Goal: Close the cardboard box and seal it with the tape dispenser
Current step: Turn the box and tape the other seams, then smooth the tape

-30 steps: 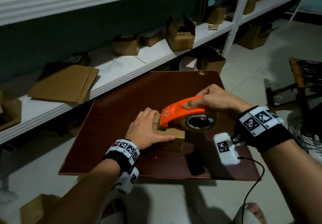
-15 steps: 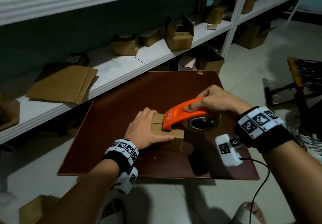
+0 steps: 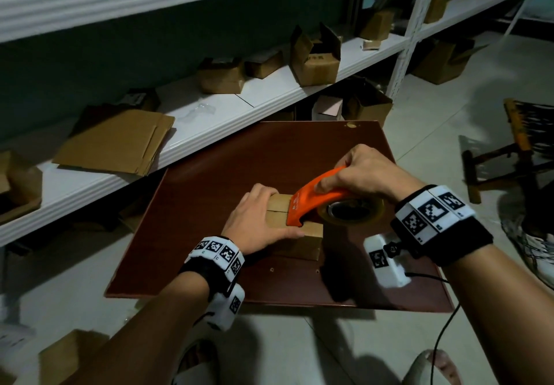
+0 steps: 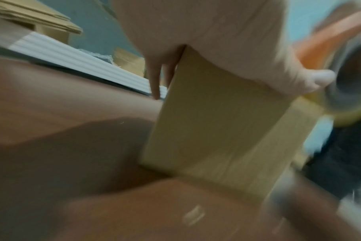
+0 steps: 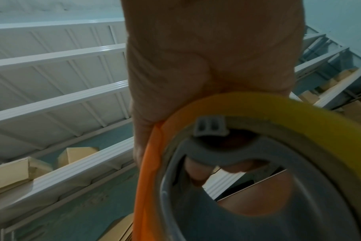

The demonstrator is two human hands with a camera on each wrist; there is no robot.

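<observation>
Since a second ago the orange plastic tape dispenser (image 3: 311, 197) has slid back along the top of the small brown cardboard box (image 3: 302, 236) toward 3 o'clock, so more of the closed flaps and their centre seam now show at the 9 o'clock end. The right hand (image 3: 364, 170) has its fingers curled round the dispenser's handle, with the yellowish tape roll (image 3: 350, 212) hanging past the box's 3 o'clock edge; the dispenser's front edge touches the box top. The left hand (image 3: 257, 224) has kept its place, gripping the box with the fingers bent over the 9 o'clock end and the thumb lying along the near top edge. The box sits shut, near the middle of the dark red-brown wooden board (image 3: 227, 157), well apart from every edge, with bare board all round it and most at 12 o'clock. At 10 o'clock a stack of flattened cardboard sheets (image 3: 117, 142) lies on the white metal shelf (image 3: 209, 115); at 12 o'clock an open-flapped carton (image 3: 317, 61) stands on the same shelf, its contents hidden.
</observation>
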